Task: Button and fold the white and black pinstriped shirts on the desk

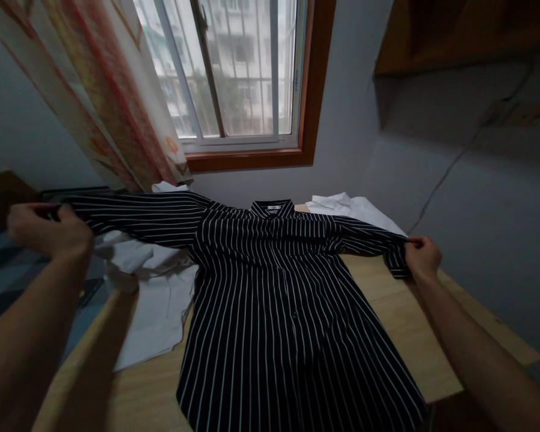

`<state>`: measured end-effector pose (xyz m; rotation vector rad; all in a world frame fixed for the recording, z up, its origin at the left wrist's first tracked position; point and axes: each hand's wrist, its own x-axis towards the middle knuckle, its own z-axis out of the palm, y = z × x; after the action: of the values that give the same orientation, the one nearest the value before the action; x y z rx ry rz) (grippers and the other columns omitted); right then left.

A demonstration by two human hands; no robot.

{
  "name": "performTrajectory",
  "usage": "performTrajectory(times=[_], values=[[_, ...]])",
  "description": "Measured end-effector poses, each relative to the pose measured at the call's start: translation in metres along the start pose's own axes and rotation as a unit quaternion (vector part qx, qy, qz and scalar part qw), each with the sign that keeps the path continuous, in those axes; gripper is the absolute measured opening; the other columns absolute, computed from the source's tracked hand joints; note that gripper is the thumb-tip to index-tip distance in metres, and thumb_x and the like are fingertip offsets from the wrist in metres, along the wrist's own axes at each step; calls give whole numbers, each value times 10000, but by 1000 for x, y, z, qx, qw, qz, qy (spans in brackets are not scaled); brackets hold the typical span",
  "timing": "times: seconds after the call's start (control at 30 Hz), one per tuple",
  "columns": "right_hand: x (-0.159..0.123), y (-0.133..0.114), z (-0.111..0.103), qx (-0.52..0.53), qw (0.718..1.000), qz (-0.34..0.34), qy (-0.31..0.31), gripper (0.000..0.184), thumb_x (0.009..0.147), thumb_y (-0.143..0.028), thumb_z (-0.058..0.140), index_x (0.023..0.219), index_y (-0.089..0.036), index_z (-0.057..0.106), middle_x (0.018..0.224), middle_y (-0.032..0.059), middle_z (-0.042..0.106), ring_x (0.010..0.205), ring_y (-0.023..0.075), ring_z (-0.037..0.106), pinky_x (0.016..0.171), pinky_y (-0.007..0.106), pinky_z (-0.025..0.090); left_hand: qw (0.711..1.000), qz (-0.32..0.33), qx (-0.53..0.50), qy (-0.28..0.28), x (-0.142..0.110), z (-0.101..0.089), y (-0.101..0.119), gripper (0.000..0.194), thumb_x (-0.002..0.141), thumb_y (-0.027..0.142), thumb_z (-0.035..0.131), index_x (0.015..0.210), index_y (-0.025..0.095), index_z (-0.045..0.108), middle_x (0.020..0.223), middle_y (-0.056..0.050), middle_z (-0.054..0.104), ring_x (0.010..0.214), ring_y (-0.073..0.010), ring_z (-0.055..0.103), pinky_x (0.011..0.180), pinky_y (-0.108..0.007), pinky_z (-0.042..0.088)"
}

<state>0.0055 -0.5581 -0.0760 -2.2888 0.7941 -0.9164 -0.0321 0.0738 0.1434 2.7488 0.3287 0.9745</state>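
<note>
A black shirt with white stripes (270, 300) lies front up on the wooden table, its collar toward the window and its hem toward me. At the far left, my left hand (51, 231) is closed on the end of one sleeve, which is pulled out straight and raised off the table. On the other side my right hand (423, 255) pinches the other sleeve near its cuff, and the cuff end hangs below the fingers. Both sleeves are stretched out sideways from the shoulders.
White cloth (157, 312) lies on the table under the left sleeve. More white cloth (355, 210) is at the back right. The wooden table (387, 300) stands below a window (238, 72) with a patterned curtain (108, 90). A cable (447, 168) runs down the right wall.
</note>
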Motion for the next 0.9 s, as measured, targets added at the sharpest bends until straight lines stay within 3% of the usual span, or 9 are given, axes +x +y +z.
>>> performTrajectory(times=[0.13,0.23,0.3,0.37,0.43,0.53,0.63,0.77,0.9], values=[[0,6,-4,-98,987,-63,-112,221,693,-258,591,867,-161,687,835,103,670,819,269,617,778,374,460,995,-93,9,41,-11,26,-31,448,748,460,537,1116,211,594,1080,-53,649,1138,-352,414,947,-541,313],[-2,-9,2,-87,979,-141,-122,343,723,-277,586,1021,-137,681,1032,141,669,1013,287,597,922,390,429,985,-151,33,78,-8,50,-54,466,796,428,494,1194,195,558,1303,-92,564,1234,-390,372,964,-605,300],[-4,-27,9,-51,979,-160,-115,451,783,-341,563,1162,-106,629,1178,168,630,1125,291,558,994,397,397,990,-93,41,99,-7,61,-54,489,851,427,458,1269,179,516,1432,-105,457,1310,-372,337,1018,-595,277],[-5,-49,19,-29,976,-170,-135,597,826,-450,553,1293,-79,545,1303,193,565,1210,306,513,1033,411,374,994,30,33,96,-13,70,-37,522,896,444,433,1330,160,477,1490,-109,387,1372,-333,291,1083,-541,238],[-6,-70,30,-34,968,-184,-168,756,826,-553,561,1397,-71,442,1394,211,490,1271,331,465,1055,439,355,987,150,24,51,-25,78,-9,534,926,456,404,1357,150,469,1518,-118,352,1420,-312,227,1129,-505,177],[-10,-94,45,-83,956,-179,-215,890,796,-621,591,1469,-94,343,1423,233,453,1273,381,453,1028,513,363,949,306,9,-74,-53,98,35,522,939,461,395,1388,201,462,1555,-103,311,1463,-288,159,1164,-498,81],[-14,-107,53,-149,949,-150,-235,793,799,-542,630,1429,-112,417,1331,236,538,1188,387,524,950,523,413,886,406,-15,-223,-81,125,61,567,933,507,412,1438,250,412,1576,-71,273,1472,-279,143,1173,-503,49],[-18,-121,50,-175,939,-152,-255,294,853,-280,554,1067,-158,714,1094,158,687,1033,290,624,872,385,453,834,355,-38,-420,-105,151,75,671,931,606,319,1478,219,353,1542,-117,326,1443,-292,245,1151,-504,172],[-37,-143,32,-75,939,-193,-275,247,836,-216,521,905,-170,754,935,103,730,887,235,652,791,315,449,846,229,-143,-459,-112,156,95,771,894,660,346,1449,128,397,1515,-178,355,1407,-307,325,1136,-463,240]])
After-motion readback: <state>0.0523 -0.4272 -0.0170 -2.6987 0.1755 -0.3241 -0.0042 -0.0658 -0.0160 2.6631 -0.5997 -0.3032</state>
